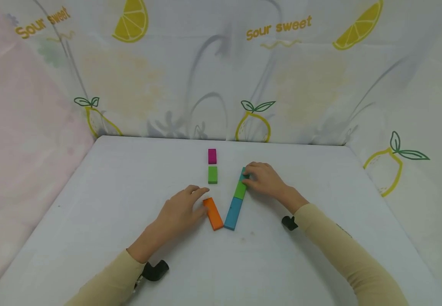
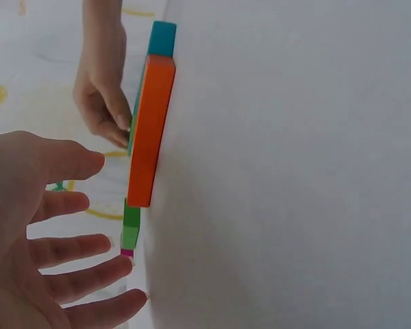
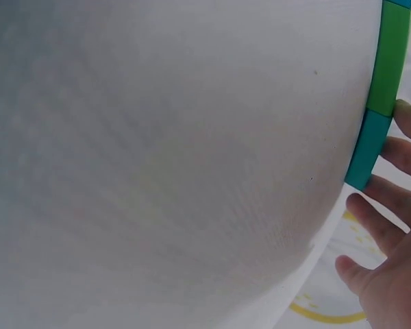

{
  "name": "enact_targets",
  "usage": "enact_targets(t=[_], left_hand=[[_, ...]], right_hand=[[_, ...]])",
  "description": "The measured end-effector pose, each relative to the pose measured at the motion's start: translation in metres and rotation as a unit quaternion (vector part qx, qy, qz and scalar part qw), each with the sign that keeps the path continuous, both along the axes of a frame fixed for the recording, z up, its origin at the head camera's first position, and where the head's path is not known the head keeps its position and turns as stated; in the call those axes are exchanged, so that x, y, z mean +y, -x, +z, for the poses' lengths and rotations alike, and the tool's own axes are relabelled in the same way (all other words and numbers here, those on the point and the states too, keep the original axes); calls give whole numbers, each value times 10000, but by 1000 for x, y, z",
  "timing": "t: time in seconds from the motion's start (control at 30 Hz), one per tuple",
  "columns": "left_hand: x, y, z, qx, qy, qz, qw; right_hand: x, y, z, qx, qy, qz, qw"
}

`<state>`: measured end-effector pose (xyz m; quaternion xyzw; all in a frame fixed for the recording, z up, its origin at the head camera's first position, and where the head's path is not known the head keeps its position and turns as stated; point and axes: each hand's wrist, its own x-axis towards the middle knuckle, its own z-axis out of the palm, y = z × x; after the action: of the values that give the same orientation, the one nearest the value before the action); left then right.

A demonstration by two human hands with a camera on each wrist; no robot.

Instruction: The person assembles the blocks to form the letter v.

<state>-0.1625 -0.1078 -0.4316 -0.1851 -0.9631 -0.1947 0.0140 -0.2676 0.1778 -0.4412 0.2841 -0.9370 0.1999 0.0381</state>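
My left hand (image 1: 180, 210) is at the left of an orange block (image 1: 213, 214), fingers spread and the thumb nearest to it. Nothing is held in that hand; in the left wrist view its fingers (image 2: 89, 277) stand apart from the orange block. A slanted row has a blue block (image 1: 233, 213) at the near end, a green block (image 1: 239, 190) in the middle and a teal block (image 3: 367, 149) at the far end. My right hand (image 1: 267, 182) touches this row from the right with fairly straight fingers, at the teal block and its joint with the green one.
Beyond the orange block, a second green block (image 1: 212, 175) and a magenta block (image 1: 212, 156) lie in line with a small gap. The near ends of the orange and blue blocks almost meet. A lemon-print cloth (image 1: 190, 76) stands behind the white table (image 1: 109, 178).
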Motion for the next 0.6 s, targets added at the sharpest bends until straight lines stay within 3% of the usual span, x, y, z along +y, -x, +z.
enact_targets(t=[0.37,0.6], left_hand=[[-14,27,-2,112,12,-4,9999],[-17,43,-6,-7,197,96,9998]], right_hand=[[0,0,2,-3,11,15,10000],[-1,0,0,-168,-43,-133,9998]])
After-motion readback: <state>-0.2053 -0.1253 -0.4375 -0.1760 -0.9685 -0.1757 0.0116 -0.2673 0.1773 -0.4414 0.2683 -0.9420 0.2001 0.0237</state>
